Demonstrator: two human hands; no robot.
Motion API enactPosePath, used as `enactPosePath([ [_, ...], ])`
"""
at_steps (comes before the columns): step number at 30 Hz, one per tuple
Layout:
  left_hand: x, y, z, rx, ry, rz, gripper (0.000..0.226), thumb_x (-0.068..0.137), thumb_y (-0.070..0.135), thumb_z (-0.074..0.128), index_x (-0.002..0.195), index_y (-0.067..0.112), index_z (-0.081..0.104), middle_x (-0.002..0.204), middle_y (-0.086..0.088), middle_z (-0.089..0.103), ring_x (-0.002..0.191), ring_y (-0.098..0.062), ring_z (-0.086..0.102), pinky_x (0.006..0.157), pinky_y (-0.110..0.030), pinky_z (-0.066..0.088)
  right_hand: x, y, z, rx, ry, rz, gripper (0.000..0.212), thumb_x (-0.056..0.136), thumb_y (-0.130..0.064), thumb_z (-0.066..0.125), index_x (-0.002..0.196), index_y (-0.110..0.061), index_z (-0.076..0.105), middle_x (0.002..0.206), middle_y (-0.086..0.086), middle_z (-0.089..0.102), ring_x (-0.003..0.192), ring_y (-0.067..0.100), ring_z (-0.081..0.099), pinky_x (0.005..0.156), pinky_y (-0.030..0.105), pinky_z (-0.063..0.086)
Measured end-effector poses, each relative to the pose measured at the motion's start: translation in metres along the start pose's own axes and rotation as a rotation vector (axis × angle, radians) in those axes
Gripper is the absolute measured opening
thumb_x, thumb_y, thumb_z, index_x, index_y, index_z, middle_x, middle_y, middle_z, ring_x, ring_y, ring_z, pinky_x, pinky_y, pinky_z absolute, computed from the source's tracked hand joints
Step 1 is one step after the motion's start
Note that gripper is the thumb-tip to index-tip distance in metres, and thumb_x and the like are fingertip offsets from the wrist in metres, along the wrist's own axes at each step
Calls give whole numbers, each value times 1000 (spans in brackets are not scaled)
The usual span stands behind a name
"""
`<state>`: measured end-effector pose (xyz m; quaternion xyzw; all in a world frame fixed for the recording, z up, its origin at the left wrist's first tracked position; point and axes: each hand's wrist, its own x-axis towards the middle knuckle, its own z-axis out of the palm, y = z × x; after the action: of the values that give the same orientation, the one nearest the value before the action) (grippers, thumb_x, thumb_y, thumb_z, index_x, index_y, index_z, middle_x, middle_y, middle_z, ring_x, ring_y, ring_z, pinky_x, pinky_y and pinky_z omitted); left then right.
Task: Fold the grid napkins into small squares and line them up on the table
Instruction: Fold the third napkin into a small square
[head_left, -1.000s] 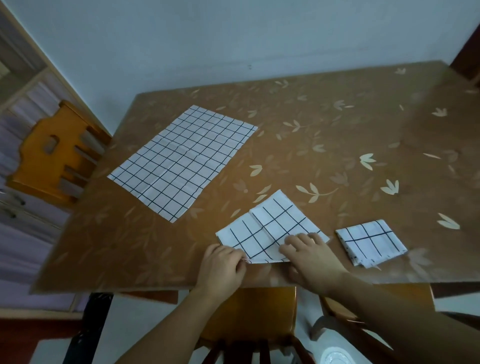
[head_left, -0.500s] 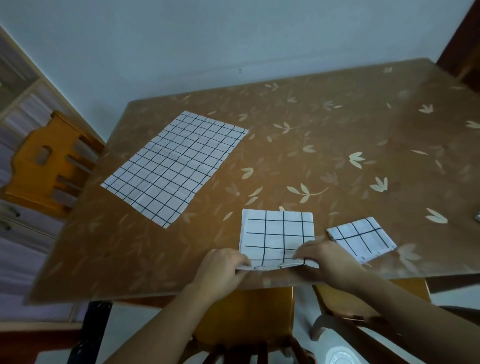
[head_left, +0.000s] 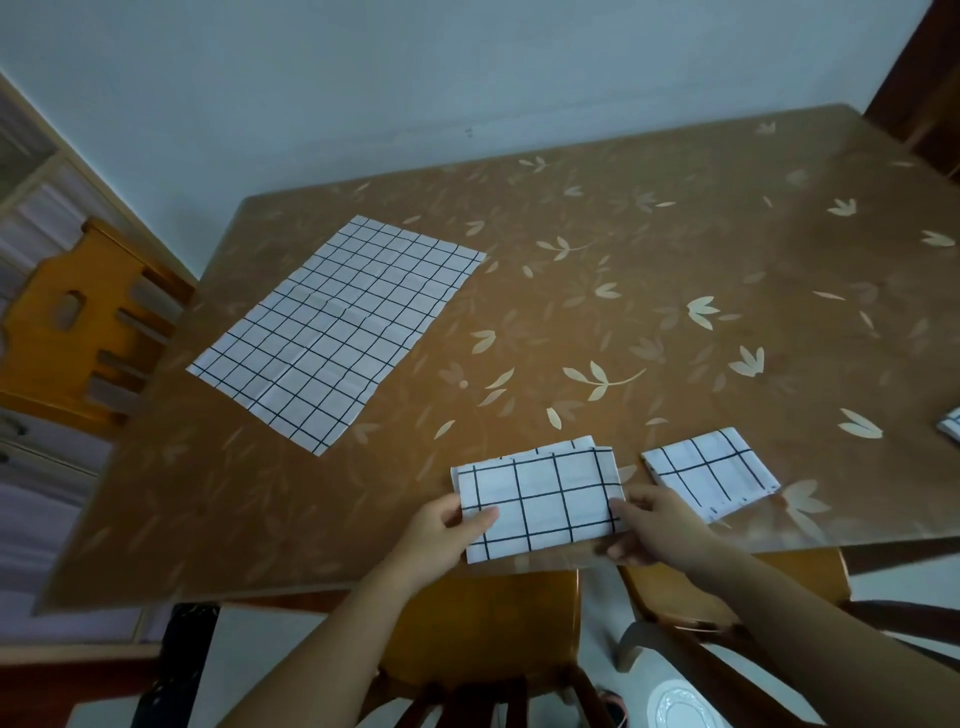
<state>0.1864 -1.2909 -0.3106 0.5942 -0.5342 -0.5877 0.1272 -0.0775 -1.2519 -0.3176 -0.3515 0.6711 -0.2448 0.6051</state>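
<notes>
A wooden chair (head_left: 78, 322) stands beside the left edge of the table (head_left: 675, 291), which is covered in a brown cloth with a pale leaf print. Toward the far left corner of the table an open napkin (head_left: 337, 332) lies flat, white with a black grid, unfolded and set at a slant.

At the near edge, about midway along, both hands hold a half-folded napkin (head_left: 540, 501). The left hand (head_left: 441, 535) pinches its left end, thumb on top of the cloth and fingers curled under it. The right hand (head_left: 654, 530) grips its right end, thumb on top and fingers curled below. The upper layer does not sit square on the lower one, so a strip of the lower layer shows along the far side.

Just to the right, close to the near edge and apart from the held cloth, a folded napkin (head_left: 711, 473) lies as a small square. At the right edge a corner of another gridded cloth (head_left: 950, 428) peeks into view.
</notes>
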Motion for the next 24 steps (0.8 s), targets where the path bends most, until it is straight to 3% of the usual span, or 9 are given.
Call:
enactPosePath([
  [3, 2, 0, 1, 33, 1, -54, 24, 93, 28, 62, 117, 28, 62, 110, 8, 69, 67, -1, 57, 55, -13, 44, 4, 2, 2, 26, 45, 24, 19, 100, -24, 49, 102, -11, 63, 69, 11, 73, 58, 19, 66, 53, 27, 54],
  [8, 9, -5, 7, 137, 97, -70, 14, 96, 19, 59, 107, 17, 67, 75, 8, 65, 55, -7, 56, 50, -17, 43, 10, 1, 4, -155, 146, -22, 19, 97, -29, 54, 89, -15, 65, 69, 10, 72, 51, 14, 62, 49, 24, 50],
  [11, 15, -8, 9, 173, 140, -79, 12, 94, 17, 60, 103, 13, 68, 79, 2, 66, 57, -7, 57, 46, -14, 41, 18, -3, 5, -415, 238, -115, 21, 93, -33, 57, 79, -21, 65, 70, -3, 66, 62, 10, 61, 53, 21, 43],
  [15, 20, -12, 9, 252, 214, -55, 17, 91, 28, 65, 93, 12, 67, 88, -7, 71, 73, -21, 65, 64, -35, 54, 31, -3, 6, -590, 280, -142, 30, 93, -38, 57, 67, -23, 57, 65, -4, 60, 64, 9, 57, 52, 23, 38],
  [17, 18, -14, 9, 348, 295, -25, 21, 88, 38, 66, 86, 19, 57, 80, 0, 65, 71, -17, 61, 58, -32, 49, 34, -4, 7, -649, 313, -128, 30, 92, -41, 56, 69, -22, 58, 65, -3, 60, 63, 11, 57, 53, 26, 43],
  [19, 15, -17, 12, 611, 435, 82, 30, 88, 46, 63, 83, 23, 44, 75, 8, 52, 68, -12, 52, 54, -23, 34, 36, -6, 10, -705, 335, -125, 30, 92, -43, 55, 71, -22, 60, 65, -3, 61, 63, 11, 58, 54, 26, 46],
  [21, 16, -14, 20, 881, 505, 326, 24, 91, 47, 56, 89, 26, 46, 85, 10, 50, 83, -14, 52, 67, -23, 35, 37, -7, 13, -746, 339, -125, 31, 93, -44, 53, 70, -24, 61, 66, -3, 62, 63, 10, 59, 53, 25, 45],
  [23, 23, -10, 36, 1018, 362, 440, 30, 95, 51, 41, 115, 31, 52, 121, 8, 53, 119, -20, 46, 95, -33, 36, 39, -7, 15, -780, 350, -122, 33, 93, -45, 51, 71, -22, 62, 67, -3, 63, 62, 11, 59, 51, 26, 45],
  [24, 29, -8, 45, 1057, 255, 426, 43, 97, 55, 29, 133, 36, 43, 144, 8, 41, 138, -22, 30, 110, -39, 25, 40, -7, 16, -785, 360, -120, 34, 94, -46, 50, 72, -21, 62, 67, -3, 63, 62, 12, 59, 52, 27, 47],
])
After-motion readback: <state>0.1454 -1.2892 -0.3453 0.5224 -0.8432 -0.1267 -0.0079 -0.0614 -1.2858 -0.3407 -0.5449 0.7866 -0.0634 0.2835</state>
